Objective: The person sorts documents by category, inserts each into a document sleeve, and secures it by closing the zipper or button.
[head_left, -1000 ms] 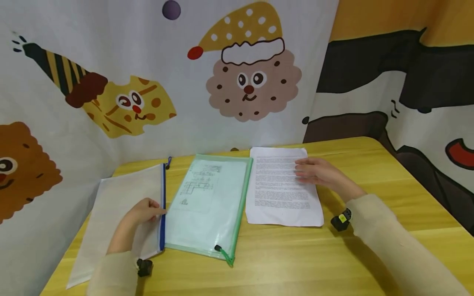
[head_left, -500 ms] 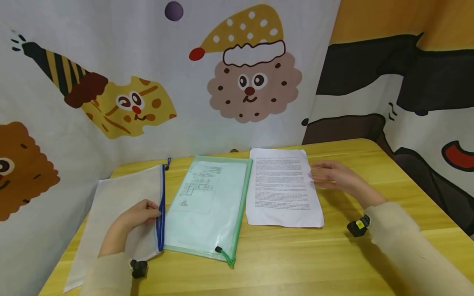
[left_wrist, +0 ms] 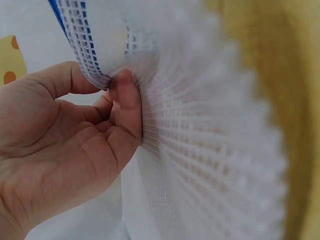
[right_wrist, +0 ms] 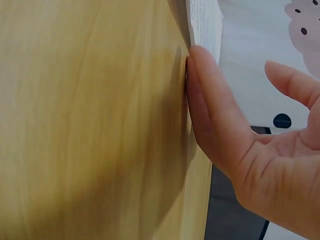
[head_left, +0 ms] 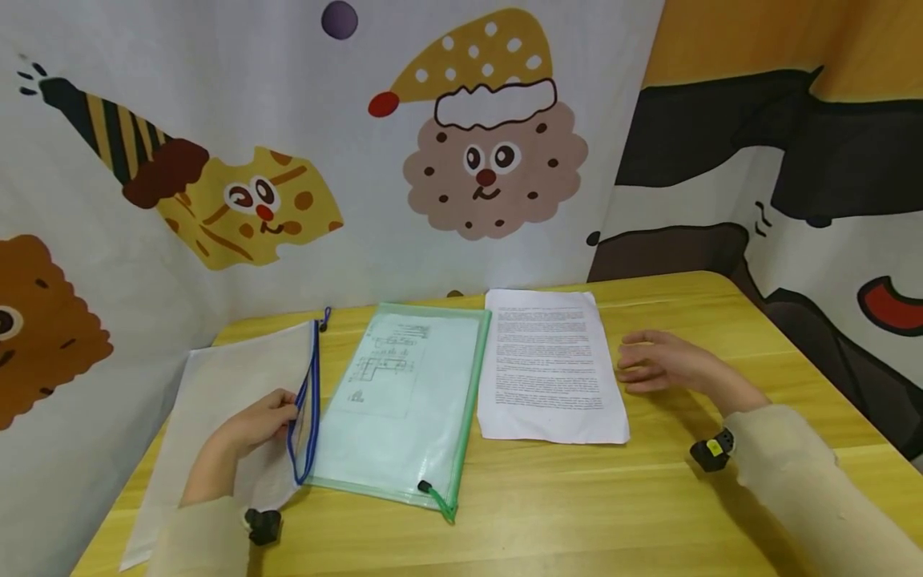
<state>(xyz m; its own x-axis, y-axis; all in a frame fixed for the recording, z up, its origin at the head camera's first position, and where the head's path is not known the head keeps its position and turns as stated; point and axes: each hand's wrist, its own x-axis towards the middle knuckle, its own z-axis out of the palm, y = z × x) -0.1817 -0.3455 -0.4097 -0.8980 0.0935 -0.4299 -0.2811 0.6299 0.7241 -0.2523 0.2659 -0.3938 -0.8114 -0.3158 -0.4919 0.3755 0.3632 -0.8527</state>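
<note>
My left hand (head_left: 252, 429) pinches the upper layer of a white mesh zipper pouch (head_left: 223, 385) by its blue-edged opening, which gapes on the right side. In the left wrist view, thumb and fingers grip the mesh (left_wrist: 195, 130) near the blue zipper (left_wrist: 57, 15). My right hand (head_left: 667, 365) is beside the right edge of a printed paper sheet (head_left: 551, 369), its fingers loosely extended and holding nothing. The right wrist view has the fingertips low over the table, close to the paper's edge (right_wrist: 204, 27).
A green-edged zipper pouch (head_left: 404, 401) with a drawing inside lies between the white pouch and the paper, its green pull cord (head_left: 441, 503) at the front. All lie on a yellow wooden table (head_left: 548, 505). A cartoon-printed curtain (head_left: 360, 240) rises behind.
My left hand has drawn the upper mesh layer leftward, so the pouch's opening now gapes. My right hand has moved off the paper to its right.
</note>
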